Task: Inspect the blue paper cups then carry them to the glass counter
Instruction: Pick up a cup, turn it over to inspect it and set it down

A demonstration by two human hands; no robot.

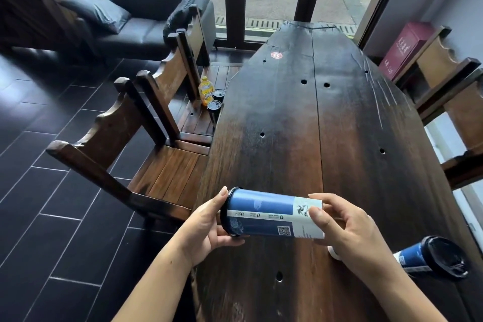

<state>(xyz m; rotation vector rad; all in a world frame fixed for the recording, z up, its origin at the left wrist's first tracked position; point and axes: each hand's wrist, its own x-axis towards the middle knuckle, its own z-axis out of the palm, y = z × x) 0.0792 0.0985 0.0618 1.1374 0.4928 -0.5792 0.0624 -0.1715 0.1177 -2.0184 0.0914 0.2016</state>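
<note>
Two hands hold one blue paper cup sideways above the dark wooden table, left hand gripping its black-lidded end, right hand its white base, while a second lidded cup lies beside the right wrist.

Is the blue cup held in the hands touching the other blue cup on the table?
Apart. The head view shows the held cup separated from the second cup by the right hand.
</note>
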